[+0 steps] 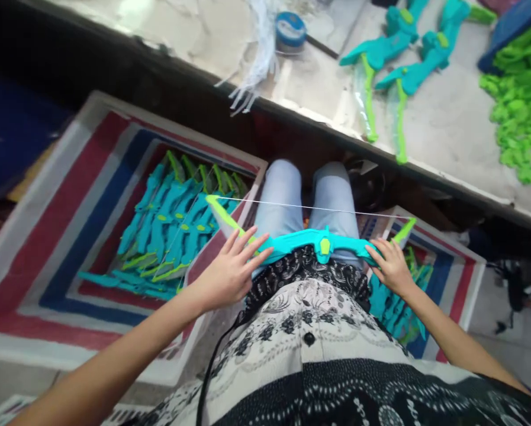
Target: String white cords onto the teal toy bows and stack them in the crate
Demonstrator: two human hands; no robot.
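Observation:
A turquoise toy bow (287, 241) with lime-green tips lies across my lap, its white string stretched taut on the side toward the bench. My left hand (234, 266) is on the bow's left limb, fingers apart over it, the thumb hidden from view. At the other end, my right hand (393, 266) grips the right limb close to the green tip, fingers bent around it. Both hands hold the same bow, one at each side of its middle grip.
A striped crate (65, 219) full of similar bows stands at my left; another striped crate (463, 284) with bows is at my right. On the bench (447, 118) lie two folded bows (425, 65), white strings (260, 53), a blue round container (290, 29) and green parts (520, 100).

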